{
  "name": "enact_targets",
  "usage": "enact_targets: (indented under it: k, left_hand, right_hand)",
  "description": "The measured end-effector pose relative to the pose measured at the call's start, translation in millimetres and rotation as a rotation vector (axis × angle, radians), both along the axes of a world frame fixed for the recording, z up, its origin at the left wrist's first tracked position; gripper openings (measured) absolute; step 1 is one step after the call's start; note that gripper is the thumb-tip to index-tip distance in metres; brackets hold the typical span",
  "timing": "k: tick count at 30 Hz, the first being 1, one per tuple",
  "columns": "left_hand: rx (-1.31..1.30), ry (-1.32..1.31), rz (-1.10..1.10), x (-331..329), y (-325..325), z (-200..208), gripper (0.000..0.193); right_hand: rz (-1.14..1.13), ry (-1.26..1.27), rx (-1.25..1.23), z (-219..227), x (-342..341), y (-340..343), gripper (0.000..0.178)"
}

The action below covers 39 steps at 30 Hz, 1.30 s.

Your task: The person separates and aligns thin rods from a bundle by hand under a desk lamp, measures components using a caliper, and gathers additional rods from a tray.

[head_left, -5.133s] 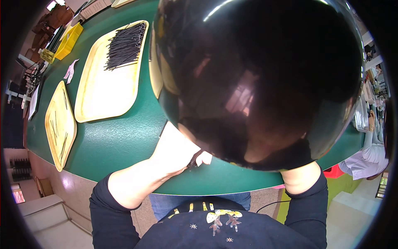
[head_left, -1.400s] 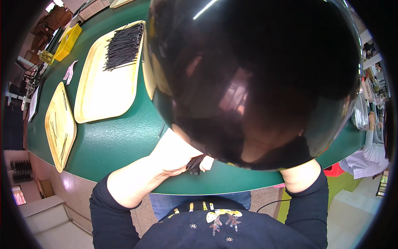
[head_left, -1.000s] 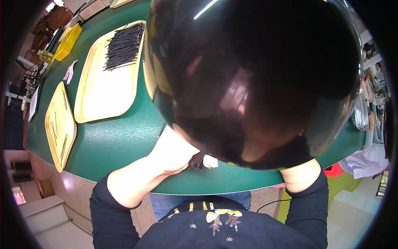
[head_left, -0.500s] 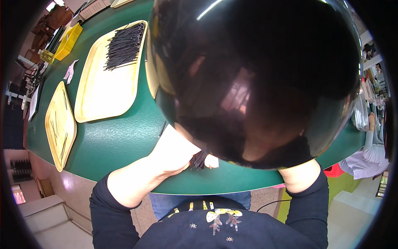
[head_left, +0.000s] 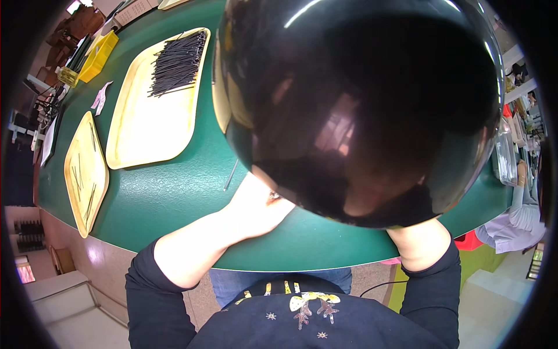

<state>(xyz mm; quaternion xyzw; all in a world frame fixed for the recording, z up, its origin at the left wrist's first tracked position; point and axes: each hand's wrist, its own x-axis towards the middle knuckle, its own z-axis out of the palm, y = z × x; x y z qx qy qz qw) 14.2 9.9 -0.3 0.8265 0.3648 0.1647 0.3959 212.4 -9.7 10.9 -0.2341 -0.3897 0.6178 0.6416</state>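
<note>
A large glossy black dome [head_left: 360,116] fills the middle and right of the view and hides much of the work. My left hand [head_left: 261,203] reaches under its lower left edge; the back of the hand and wrist show, but the fingers are mostly hidden. Beside that hand, a thin dark rod [head_left: 231,174] lies on the green table. Only the wrist of my right arm [head_left: 418,238] shows below the dome; the hand is covered, and what it holds cannot be seen.
A cream tray [head_left: 145,139] at the left carries a heap of thin black rods [head_left: 177,64]. Nearer the left edge, a smaller tray [head_left: 78,168] holds several loose rods. A pink strip [head_left: 102,98] and a yellow bin [head_left: 99,56] lie beyond. Another person's sleeve [head_left: 526,212] shows far right.
My left hand has shifted up and right. The bundle of black rods and the fingertip that showed below it are out of sight. More of the loose rod on the table shows.
</note>
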Motion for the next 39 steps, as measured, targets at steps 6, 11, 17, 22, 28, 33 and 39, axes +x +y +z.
enact_targets:
  k: [6,11,17,22,28,33,39]
  left_hand:
    - [-0.635,-0.52,0.118,1,-11,14,0.009]
    - [-0.889,-0.328,0.131,6,-12,42,0.016]
    - [-1.116,-0.731,0.486,8,-15,35,0.023]
    - [-0.905,-0.46,0.47,5,-13,35,0.014]
    - [-0.758,-0.423,0.436,7,-15,41,0.022]
    - [-0.773,-0.109,0.473,16,-10,58,0.022]
    - [-0.721,-0.163,0.545,13,-15,45,0.018]
  right_hand:
    - [0.073,-0.275,0.059,23,3,6,0.071]
    - [0.237,-0.388,0.237,3,7,6,0.068]
    - [0.147,-0.249,-0.072,11,-2,-3,0.057]
    - [0.061,-0.448,0.37,2,8,5,0.069]
    - [0.04,-0.26,0.33,3,3,5,0.07]
    - [-0.145,-0.682,0.464,3,5,4,0.067]
    - [-0.177,-0.132,0.301,2,-13,2,0.064]
